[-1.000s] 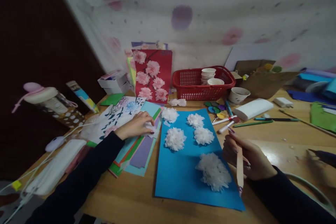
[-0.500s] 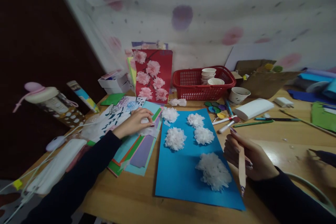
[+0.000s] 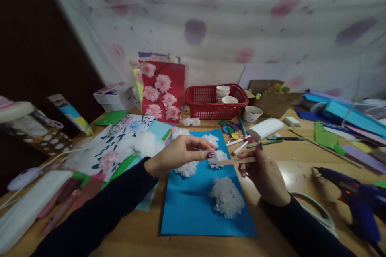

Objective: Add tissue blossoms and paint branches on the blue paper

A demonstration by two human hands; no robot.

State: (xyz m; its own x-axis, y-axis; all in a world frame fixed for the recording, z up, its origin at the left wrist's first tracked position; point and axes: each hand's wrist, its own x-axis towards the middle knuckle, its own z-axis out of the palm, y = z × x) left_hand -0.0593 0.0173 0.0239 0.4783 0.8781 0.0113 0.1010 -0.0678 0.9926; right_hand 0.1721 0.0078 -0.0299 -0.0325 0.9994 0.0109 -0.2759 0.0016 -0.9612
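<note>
Above the blue paper sheet [image 3: 193,209], my left hand [image 3: 181,152] pinches a small piece of white tissue paper [image 3: 214,159]. My right hand [image 3: 267,174] grips a flat wooden craft stick [image 3: 232,162], its tip pointing left at the tissue; I cannot tell whether they touch. White tissue flowers lie on the sheet, one large flower [image 3: 227,198] at the lower right and another [image 3: 186,169] partly beneath my left hand. Loose white tissue [image 3: 146,143] is heaped on coloured papers behind my left wrist.
A red card with pink paper flowers [image 3: 163,96] stands behind, beside a red basket [image 3: 205,110] of paper cups. At right lie a blue glue gun [image 3: 346,192], a tape roll [image 3: 327,213], pens and a white block [image 3: 265,129]. A bottle [image 3: 30,128] is at left.
My left hand has moved right from the paper pile, bringing a tissue piece over the sheet. My right hand has turned the stick from pointing down to pointing left. The view has shifted right.
</note>
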